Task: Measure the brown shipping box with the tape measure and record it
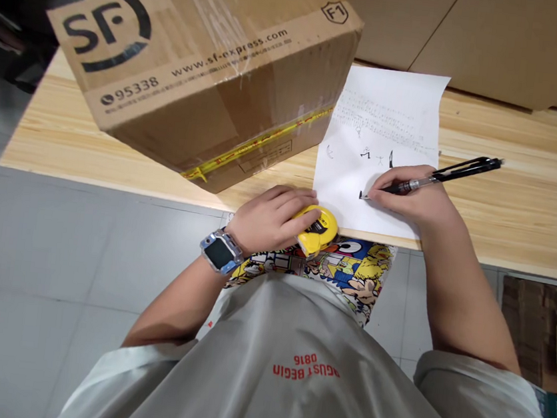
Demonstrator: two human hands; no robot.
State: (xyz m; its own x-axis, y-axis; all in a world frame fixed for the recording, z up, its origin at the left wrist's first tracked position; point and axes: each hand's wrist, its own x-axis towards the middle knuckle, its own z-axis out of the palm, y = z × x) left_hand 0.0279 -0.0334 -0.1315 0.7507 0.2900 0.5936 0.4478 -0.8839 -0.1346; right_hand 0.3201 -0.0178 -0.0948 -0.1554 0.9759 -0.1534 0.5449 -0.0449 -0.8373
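The right hand [413, 199] pinches the pen [443, 175] tip-down on the sheet [390, 114] for writing; the left hand [270, 218] clamps the tape measure [320, 230] at the desk [508, 222] edge beside the box [199, 59].

Bright, even overhead light, pic sharp mid-frame. Glare streak on the clear tape [220, 14] atop the cardboard box [210, 100], soft shadow under it on the table [508, 222]. White paper [395, 108] nearly blown out, top-left corner dark, edges bend w/ wide-lens stretch
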